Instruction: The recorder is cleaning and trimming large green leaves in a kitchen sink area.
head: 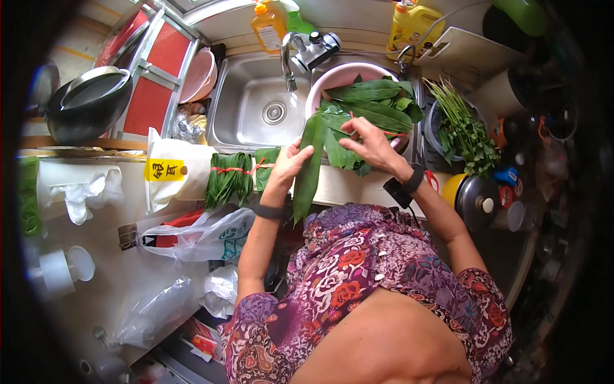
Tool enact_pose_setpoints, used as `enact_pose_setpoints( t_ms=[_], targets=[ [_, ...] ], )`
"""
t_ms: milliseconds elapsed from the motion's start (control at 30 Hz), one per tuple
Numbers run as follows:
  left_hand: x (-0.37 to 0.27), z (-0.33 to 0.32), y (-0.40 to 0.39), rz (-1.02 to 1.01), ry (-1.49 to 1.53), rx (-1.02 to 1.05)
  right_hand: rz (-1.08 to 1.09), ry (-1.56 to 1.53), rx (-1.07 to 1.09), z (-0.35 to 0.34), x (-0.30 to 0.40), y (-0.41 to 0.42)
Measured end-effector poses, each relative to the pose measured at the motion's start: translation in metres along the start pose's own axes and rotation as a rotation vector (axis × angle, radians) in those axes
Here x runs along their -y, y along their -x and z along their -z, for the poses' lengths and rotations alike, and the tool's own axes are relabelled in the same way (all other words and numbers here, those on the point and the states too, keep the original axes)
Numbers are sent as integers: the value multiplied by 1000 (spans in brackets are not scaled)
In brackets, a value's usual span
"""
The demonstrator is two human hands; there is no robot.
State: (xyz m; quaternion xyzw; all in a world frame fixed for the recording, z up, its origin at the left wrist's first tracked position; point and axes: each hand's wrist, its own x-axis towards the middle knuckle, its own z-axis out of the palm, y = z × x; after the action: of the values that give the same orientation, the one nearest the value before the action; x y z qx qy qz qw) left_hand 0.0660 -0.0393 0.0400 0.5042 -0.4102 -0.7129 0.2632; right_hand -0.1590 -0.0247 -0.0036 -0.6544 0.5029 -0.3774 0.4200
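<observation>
My left hand [290,163] pinches a long green leaf [309,168], which hangs down between thumb and fingers in front of the sink edge. Over the near rim of a pink basin [314,98] hovers my right hand [367,141], its fingers curled apart and nothing seen in them. Broad green leaves [367,108] fill the basin, some drooping over its near side. A piece of red string shows among them. Left of my left hand lie leaf bundles [230,175] tied with red string, beside a white bag [184,168] with a yellow label.
A steel sink [244,113] with a faucet [289,72] adjoins the basin. To the right stand a bowl of leafy greens [463,125] and a lidded pot [475,201]. Soap bottles [268,29] line the back. A plastic bag [206,237] hangs at left.
</observation>
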Motion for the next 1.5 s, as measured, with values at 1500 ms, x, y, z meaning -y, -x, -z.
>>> enact_pose_setpoints(
  t_ms=[1500],
  targets=[
    [3,-33,-16,186,-41,235,99,26,-229,28,41,12]
  ],
)
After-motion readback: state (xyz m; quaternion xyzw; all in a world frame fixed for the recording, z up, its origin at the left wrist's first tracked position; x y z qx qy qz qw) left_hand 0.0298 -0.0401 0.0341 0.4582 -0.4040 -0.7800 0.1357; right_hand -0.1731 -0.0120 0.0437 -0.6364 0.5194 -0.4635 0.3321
